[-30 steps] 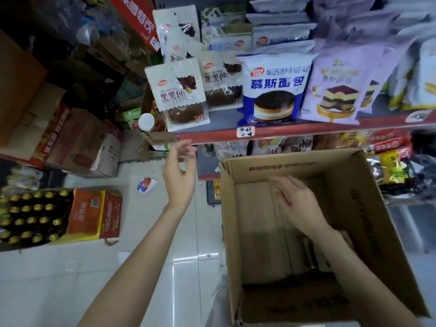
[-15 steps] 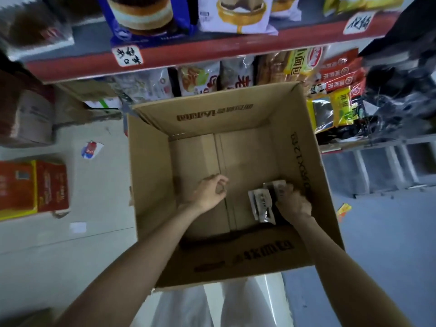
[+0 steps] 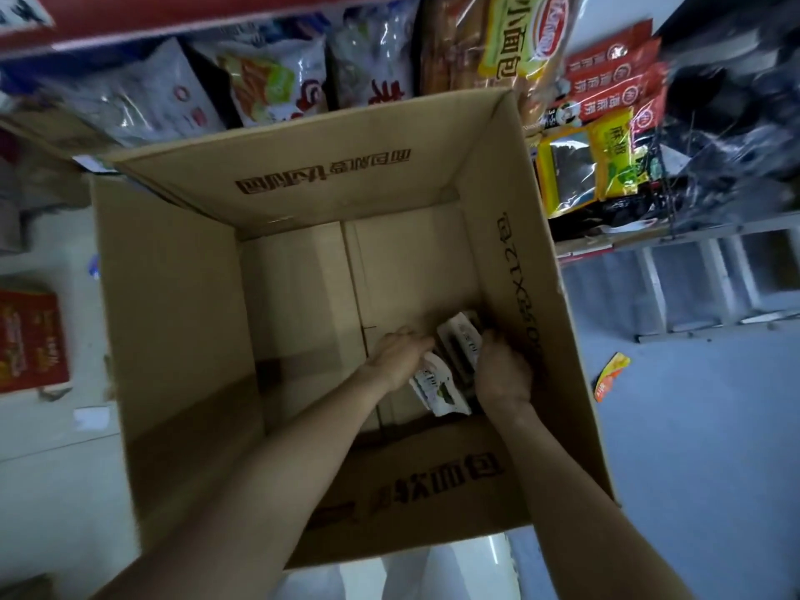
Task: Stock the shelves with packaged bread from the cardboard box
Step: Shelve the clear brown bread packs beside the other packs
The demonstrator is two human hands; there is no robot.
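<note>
A large open cardboard box (image 3: 182,305) stands on the floor below the shelf. Both my arms reach deep into it, down to its right near corner. My left hand (image 3: 396,355) curls over a white bread packet (image 3: 437,389) with a dark picture. My right hand (image 3: 502,374) grips another white packet (image 3: 461,339) standing against the box's right wall. The rest of the box bottom is bare cardboard. Above, the lower shelf (image 3: 268,80) holds packaged bread and snacks.
Red and yellow snack bags (image 3: 606,123) hang to the right of the box. A red carton (image 3: 30,339) lies on the white floor at left. A loose wrapper (image 3: 610,374) lies on the grey floor at right, near a metal rack base (image 3: 714,288).
My view has dropped from the shelf into the box. My left hand came down from the shelf and moved right onto a packet; my right hand stays on the packets in the corner.
</note>
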